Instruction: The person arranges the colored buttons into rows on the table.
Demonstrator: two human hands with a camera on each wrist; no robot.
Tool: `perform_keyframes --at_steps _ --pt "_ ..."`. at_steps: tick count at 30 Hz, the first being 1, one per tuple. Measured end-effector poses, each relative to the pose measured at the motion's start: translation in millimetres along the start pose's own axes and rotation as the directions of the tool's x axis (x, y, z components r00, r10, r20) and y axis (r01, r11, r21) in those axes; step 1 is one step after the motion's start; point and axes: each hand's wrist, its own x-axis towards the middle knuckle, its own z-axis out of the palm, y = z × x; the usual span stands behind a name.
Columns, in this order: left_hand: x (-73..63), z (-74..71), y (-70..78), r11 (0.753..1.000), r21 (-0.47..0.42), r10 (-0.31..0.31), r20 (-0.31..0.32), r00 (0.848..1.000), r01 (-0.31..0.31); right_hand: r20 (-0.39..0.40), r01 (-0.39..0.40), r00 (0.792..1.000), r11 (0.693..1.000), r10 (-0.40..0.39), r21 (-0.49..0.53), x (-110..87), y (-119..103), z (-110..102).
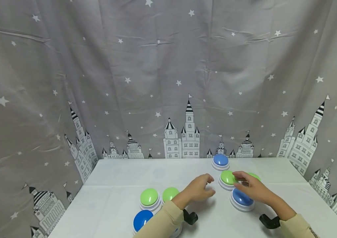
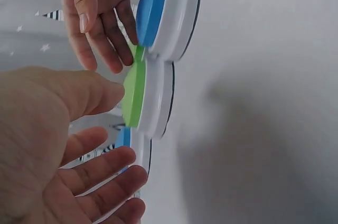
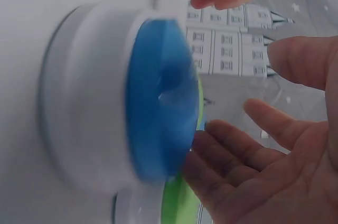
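My right hand (image 1: 256,188) hovers at the right-hand group of round push buttons, fingers loosely bent and holding nothing. Beneath it are a blue button (image 1: 242,198) on a white base and a green button (image 1: 228,178). Another green button (image 1: 255,175) is partly hidden behind that hand, and a further blue button (image 1: 220,160) stands at the back. My left hand (image 1: 197,188), fingers relaxed, is in the air between the two groups. In the left wrist view its thumb (image 2: 100,94) appears close to a green button (image 2: 135,97); contact cannot be told.
On the left of the white table (image 1: 103,198) stand two green buttons, one nearer the middle (image 1: 170,194), and a blue button (image 1: 142,219). My left sleeve (image 1: 162,222) covers part of that group. A grey curtain (image 1: 138,99) with castles and stars hangs behind.
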Motion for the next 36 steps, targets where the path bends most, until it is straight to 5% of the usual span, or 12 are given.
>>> perform_keyframes --at_steps 8,17,25,36 --pt "11.6 20.6 17.8 0.999 -0.039 0.002 0.016 1.0 -0.001 0.005 -0.1 0.995 0.995 0.1 -0.007 -20.5 13 -13" --pt "18.6 46.8 31.8 0.998 -0.057 0.024 0.021 0.999 -0.023 0.09 -0.037 0.995 0.998 0.041 -0.046 -31.6 19 -25" --pt "21.8 67.0 36.0 0.997 -0.058 0.046 -0.011 0.999 -0.046 0.143 -0.056 0.988 0.998 0.059 -0.023 -36.7 22 -28" --pt "17.3 70.3 39.6 0.991 0.055 0.129 -0.057 0.99 -0.126 0.169 -0.045 0.985 0.999 0.047 -0.015 -37.2 16 -28"
